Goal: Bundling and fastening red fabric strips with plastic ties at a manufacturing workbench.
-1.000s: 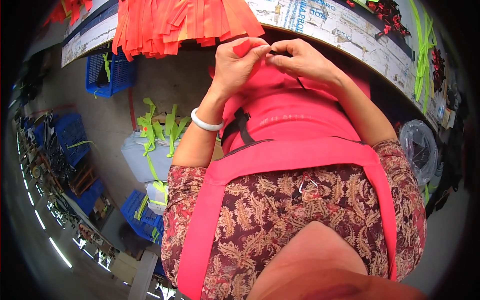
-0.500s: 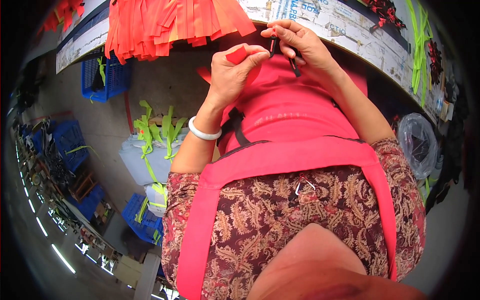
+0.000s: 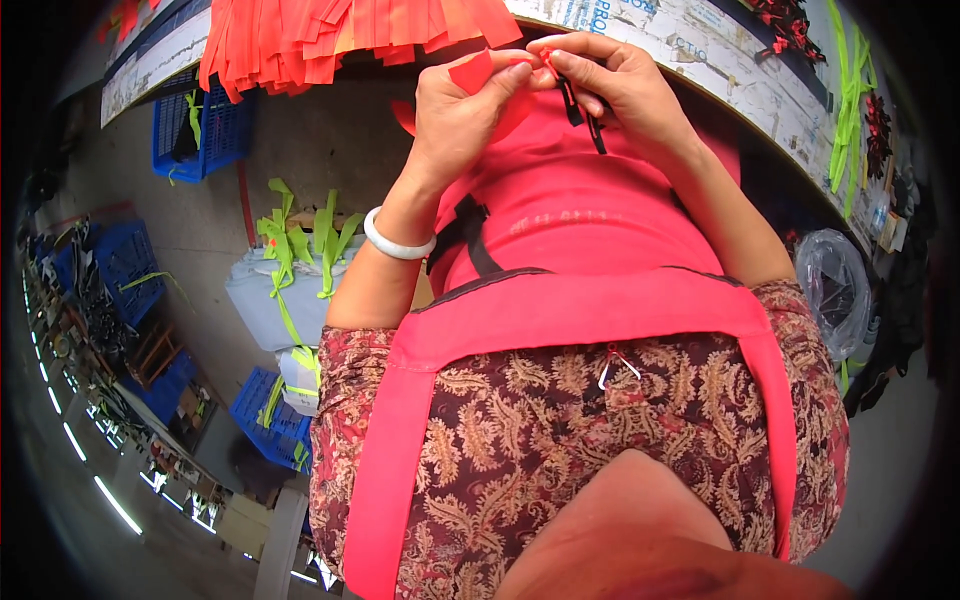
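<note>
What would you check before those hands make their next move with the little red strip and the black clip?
1. Left hand has the red strip pinched between thumb and fingers: ok.
2. Right hand has the black clip, which hangs below its fingers: ok.
3. Strip end is threaded into the clip: cannot tell, the fingertips cover the joint.
4. Both hands meet above the red apron, at the table edge: ok.
5. Pile of orange strips lies within easy reach on the table: ok, judging by its closeness.
6. White bracelet sits clear of the work: ok.
</note>
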A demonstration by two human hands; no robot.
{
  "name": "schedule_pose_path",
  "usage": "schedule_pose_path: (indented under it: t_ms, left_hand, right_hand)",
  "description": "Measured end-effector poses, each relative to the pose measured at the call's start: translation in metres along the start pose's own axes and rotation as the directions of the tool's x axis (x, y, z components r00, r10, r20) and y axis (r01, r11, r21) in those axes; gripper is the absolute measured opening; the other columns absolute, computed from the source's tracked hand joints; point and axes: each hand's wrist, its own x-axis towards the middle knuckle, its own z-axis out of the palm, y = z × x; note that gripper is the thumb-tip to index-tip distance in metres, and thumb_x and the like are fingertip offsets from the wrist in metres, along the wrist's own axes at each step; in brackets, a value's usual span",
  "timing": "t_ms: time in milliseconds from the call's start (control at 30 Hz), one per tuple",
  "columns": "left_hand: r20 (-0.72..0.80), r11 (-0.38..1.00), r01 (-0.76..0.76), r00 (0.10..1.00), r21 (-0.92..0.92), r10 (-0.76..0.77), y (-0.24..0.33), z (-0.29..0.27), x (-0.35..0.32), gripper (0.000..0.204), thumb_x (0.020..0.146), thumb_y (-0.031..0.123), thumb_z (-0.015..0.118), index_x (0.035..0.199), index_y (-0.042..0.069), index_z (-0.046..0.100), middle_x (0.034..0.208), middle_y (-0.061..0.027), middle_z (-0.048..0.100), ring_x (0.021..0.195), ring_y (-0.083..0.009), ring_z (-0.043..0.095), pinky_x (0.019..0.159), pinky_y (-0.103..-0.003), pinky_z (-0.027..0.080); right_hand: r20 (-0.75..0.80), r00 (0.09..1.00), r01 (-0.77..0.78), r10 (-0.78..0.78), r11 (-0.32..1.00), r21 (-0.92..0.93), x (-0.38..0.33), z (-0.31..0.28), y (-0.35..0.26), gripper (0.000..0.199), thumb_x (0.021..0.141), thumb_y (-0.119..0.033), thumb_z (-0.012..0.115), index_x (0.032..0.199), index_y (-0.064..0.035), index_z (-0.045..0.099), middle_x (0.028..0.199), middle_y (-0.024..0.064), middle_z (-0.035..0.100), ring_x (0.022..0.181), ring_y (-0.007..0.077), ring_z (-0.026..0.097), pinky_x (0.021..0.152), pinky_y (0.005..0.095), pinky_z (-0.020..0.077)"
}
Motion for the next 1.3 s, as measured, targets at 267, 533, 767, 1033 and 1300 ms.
schedule_pose_path:
  t_ms: [267,533,767,1033,1300]
  left_hand:
    - [0.048,0.991,-0.059,0.997,0.116,0.054,-0.001,0.0,0.0,0.017,0.091,0.004,0.062,0.105,-0.003,0.068,0.085,-0.0047,0.071,0.079,-0.008,0.064,0.073,-0.019,0.051]
    - [0.1,0.977,-0.097,0.992,0.191,0.079,-0.005,-0.003,0.001,0.016,0.09,0.003,0.062,0.103,-0.003,0.069,0.085,-0.0049,0.071,0.078,-0.0081,0.064,0.072,-0.02,0.051]
    - [0.076,0.972,-0.106,0.993,0.209,0.092,-0.007,-0.006,0.0,0.015,0.089,0.003,0.064,0.102,-0.003,0.07,0.086,-0.0055,0.071,0.078,-0.0084,0.064,0.072,-0.021,0.052]
    - [0.016,1.0,0.005,1.0,0.008,-0.005,-0.002,-0.013,0.001,0.015,0.088,0.006,0.067,0.099,-0.002,0.071,0.075,-0.0019,0.067,0.059,-0.0038,0.054,0.052,-0.017,0.04]
    - [0.119,0.95,0.236,0.969,-0.203,-0.215,0.014,-0.025,-0.003,0.019,0.087,0.011,0.069,0.101,-0.001,0.069,0.073,-0.0007,0.064,0.058,-0.0047,0.054,0.046,-0.018,0.037]
  right_hand:
    - [-0.037,0.999,0.004,-0.005,1.0,-0.022,-0.003,0.003,0.001,0.021,0.095,-0.019,0.059,0.108,-0.0034,0.064,0.083,0.0001,0.065,0.052,0.0005,0.039,0.046,0.0147,0.0296]
    - [0.032,0.997,-0.063,0.064,0.998,-0.017,0.003,-0.001,0.0,0.017,0.093,-0.022,0.062,0.097,-0.0061,0.059,0.077,0.0004,0.063,0.049,0.0005,0.037,0.044,0.0155,0.0265]
    - [0.03,0.994,-0.105,0.106,0.993,-0.055,0.002,0.0,0.003,0.017,0.093,-0.023,0.063,0.096,-0.0067,0.059,0.075,-0.0014,0.061,0.05,-0.0001,0.035,0.044,0.0165,0.0254]
    - [-0.056,0.978,-0.2,0.2,0.98,0.016,0.001,0.003,0.009,0.023,0.09,-0.028,0.067,0.1,-0.0069,0.069,0.067,-0.0062,0.053,0.053,0.0008,0.036,0.048,0.0185,0.0277]
    - [-0.012,0.988,0.145,-0.154,0.949,-0.281,-0.012,0.011,-0.007,0.014,0.093,-0.015,0.063,0.099,-0.0026,0.066,0.083,-0.003,0.062,0.06,-0.0022,0.042,0.049,0.0151,0.0309]
